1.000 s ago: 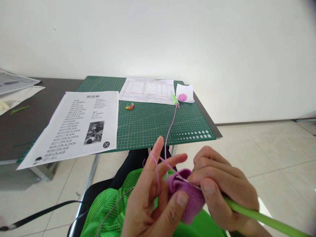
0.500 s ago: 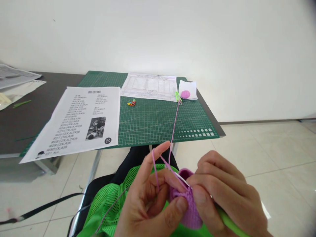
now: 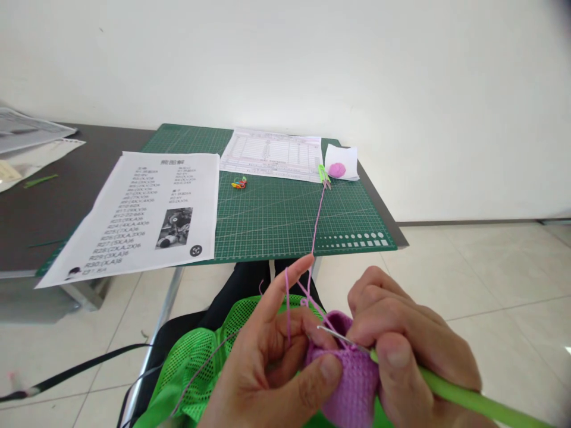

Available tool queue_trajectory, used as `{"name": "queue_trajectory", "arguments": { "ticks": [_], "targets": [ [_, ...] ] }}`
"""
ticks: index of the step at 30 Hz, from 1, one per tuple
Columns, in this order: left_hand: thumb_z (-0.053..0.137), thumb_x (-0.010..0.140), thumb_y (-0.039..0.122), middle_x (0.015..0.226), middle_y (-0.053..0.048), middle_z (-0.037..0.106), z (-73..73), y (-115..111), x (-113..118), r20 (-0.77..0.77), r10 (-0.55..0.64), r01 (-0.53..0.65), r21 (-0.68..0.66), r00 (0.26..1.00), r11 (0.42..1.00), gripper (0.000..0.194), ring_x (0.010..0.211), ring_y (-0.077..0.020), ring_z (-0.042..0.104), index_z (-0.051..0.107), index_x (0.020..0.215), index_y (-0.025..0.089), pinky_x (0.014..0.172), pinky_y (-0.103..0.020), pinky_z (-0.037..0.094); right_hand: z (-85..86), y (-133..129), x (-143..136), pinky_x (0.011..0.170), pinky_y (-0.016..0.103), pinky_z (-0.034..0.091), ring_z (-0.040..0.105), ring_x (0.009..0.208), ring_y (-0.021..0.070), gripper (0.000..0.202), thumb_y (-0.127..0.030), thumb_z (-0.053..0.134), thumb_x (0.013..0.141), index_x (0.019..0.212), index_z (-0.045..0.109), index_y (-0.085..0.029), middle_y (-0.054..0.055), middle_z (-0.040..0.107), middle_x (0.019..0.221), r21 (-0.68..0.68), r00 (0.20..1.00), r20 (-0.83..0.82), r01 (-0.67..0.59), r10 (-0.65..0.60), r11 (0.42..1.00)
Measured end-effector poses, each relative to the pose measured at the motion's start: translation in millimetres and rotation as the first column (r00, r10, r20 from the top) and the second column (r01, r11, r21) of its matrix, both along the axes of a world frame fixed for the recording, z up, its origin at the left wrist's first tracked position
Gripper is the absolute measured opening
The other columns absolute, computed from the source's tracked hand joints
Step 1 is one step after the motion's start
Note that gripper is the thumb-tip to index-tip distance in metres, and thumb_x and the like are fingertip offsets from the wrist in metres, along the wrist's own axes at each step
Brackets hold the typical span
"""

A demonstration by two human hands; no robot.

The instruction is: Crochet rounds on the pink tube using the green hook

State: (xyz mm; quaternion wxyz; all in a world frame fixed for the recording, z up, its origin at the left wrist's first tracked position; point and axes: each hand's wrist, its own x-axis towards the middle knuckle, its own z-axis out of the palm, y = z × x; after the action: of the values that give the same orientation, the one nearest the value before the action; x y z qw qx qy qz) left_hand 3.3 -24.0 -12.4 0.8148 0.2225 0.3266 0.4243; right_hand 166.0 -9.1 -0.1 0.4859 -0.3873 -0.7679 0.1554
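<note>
My left hand [image 3: 281, 356] pinches the rim of a pink-purple crochet piece [image 3: 350, 383] between thumb and fingers. Its index finger is raised, with pink yarn [image 3: 288, 303] looped over it. In my right hand [image 3: 405, 339] is a crochet hook [image 3: 450, 389] with a green handle. The hook's silver tip points left and lies across the piece's upper edge, with yarn on its shaft. The crochet piece is hollow, its opening facing up. From the hands, a strand of yarn runs up to the table.
A green cutting mat [image 3: 267, 220] covers part of the dark table. On it lie a printed pattern sheet [image 3: 147, 220], a printed form [image 3: 272, 154], colourful stitch markers [image 3: 239, 183], small green-handled scissors [image 3: 324, 175] and a pink yarn bundle [image 3: 338, 170] on white paper.
My right hand has turned and drawn the hook back right, so its silver tip and more green handle show. The crochet piece has tilted, showing more of its side.
</note>
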Motion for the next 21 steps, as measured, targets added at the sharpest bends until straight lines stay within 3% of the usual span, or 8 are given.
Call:
{"name": "queue_trajectory", "arguments": {
  "ticks": [3, 5, 9, 11, 16, 21],
  "targets": [
    [0.084, 0.083, 0.02, 0.079, 0.002, 0.072, 0.6, 0, 1, 0.043, 0.026, -0.027, 0.024, 0.999, 0.999, 0.067, 0.068, -0.0068, 0.058, 0.061, 0.138, 0.049, 0.066, -0.013, 0.044, 0.5, -3, 0, 0.057, 0.029, 0.046, 0.049, 0.057, 0.0097, 0.017, -0.006, 0.048, 0.089, 0.078, 0.055, -0.016, -0.002, 0.054, 0.062, 0.047, 0.998, 0.057, 0.019, -0.021, 0.999],
    [0.082, 0.084, 0.017, 0.077, 0.003, 0.071, 0.5, 0, 0, 0.076, 0.039, -0.043, 0.05, 0.996, 0.998, 0.068, 0.065, -0.0058, 0.055, 0.06, 0.138, 0.052, 0.064, -0.012, 0.041, -1.4, -4, -2, 0.057, 0.03, 0.046, 0.048, 0.058, 0.0098, 0.017, -0.004, 0.048, 0.089, 0.079, 0.056, -0.014, -0.001, 0.056, 0.064, 0.101, 0.998, 0.054, 0.004, -0.009, 0.995],
    [0.083, 0.084, 0.022, 0.076, 0.004, 0.07, 0.4, -1, -3, 0.076, -0.026, 0.023, 0.045, 0.997, 0.999, 0.069, 0.058, -0.0042, 0.049, 0.056, 0.141, 0.052, 0.056, -0.013, 0.033, -3.8, -3, -7, 0.054, 0.028, 0.042, 0.045, 0.055, 0.0091, 0.037, -0.028, 0.044, 0.104, 0.07, 0.054, -0.017, -0.004, 0.049, 0.056, -0.031, 0.969, -0.232, -0.096, 0.086, 0.995],
    [0.085, 0.081, 0.024, 0.078, 0.003, 0.071, 1.0, -2, -6, 0.085, -0.068, 0.068, 0.008, 0.994, 0.998, 0.074, 0.061, -0.006, 0.053, 0.054, 0.143, 0.05, 0.058, -0.015, 0.036, -1.6, -1, -6, 0.053, 0.027, 0.042, 0.045, 0.053, 0.0095, 0.041, -0.036, 0.045, 0.104, 0.068, 0.054, -0.019, -0.004, 0.047, 0.054, -0.08, 0.963, -0.243, -0.139, 0.116, 0.987],
    [0.089, 0.077, 0.02, 0.083, 0.0, 0.073, 2.2, -4, -9, 0.149, -0.111, 0.128, -0.106, 0.983, 0.986, 0.08, 0.074, -0.0107, 0.061, 0.054, 0.145, 0.045, 0.069, -0.018, 0.043, 11.4, -1, 6, 0.059, 0.03, 0.05, 0.056, 0.062, 0.0149, 0.037, -0.048, 0.053, 0.1, 0.075, 0.066, -0.023, -0.001, 0.055, 0.06, -0.026, 0.976, 0.136, -0.169, 0.171, 0.985],
    [0.089, 0.076, 0.024, 0.085, 0.001, 0.073, 3.6, -8, -11, 0.126, -0.145, 0.163, -0.154, 0.981, 0.974, 0.082, 0.071, -0.0107, 0.061, 0.053, 0.145, 0.047, 0.069, -0.02, 0.043, 24.5, -6, 17, 0.063, 0.029, 0.053, 0.059, 0.068, 0.0159, 0.035, -0.05, 0.056, 0.098, 0.08, 0.071, -0.024, 0.0, 0.061, 0.065, 0.016, 0.931, 0.317, -0.194, 0.179, 0.981]
  ]
}}
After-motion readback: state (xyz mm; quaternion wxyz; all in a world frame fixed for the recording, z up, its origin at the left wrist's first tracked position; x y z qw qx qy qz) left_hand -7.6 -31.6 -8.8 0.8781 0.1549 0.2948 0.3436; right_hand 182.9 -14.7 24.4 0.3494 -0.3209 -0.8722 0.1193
